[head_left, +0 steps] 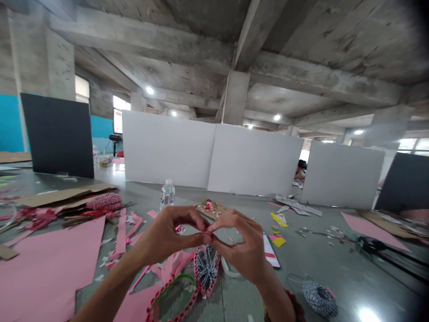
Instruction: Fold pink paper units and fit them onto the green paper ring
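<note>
Here we are, right below the water bottle (pixel 167 194), with the left hand (pixel 169 232) and right hand (pixel 239 246) brought together, thumbs and forefingers pressed in a tight pinch on a tiny pink scrap (pixel 205 233). The fingertips hide most of it, so we can't make out its shape, but it looks like a thin bit of paper, maybe folded. That's the risk: it's so small and light that one loose finger could drop it among the look-alike bits below, and too hard a squeeze could crease it. Just right of the bottle sits a cardboard piece (pixel 210 208) dotted with pink scraps. Nearer us than the bottle lies a pink-edged woven strip (pixel 206 268), and left of the bottle spreads a big pink paper sheet (pixel 43 273). Far right of it, a black-and-white woven piece (pixel 318 299).
</note>
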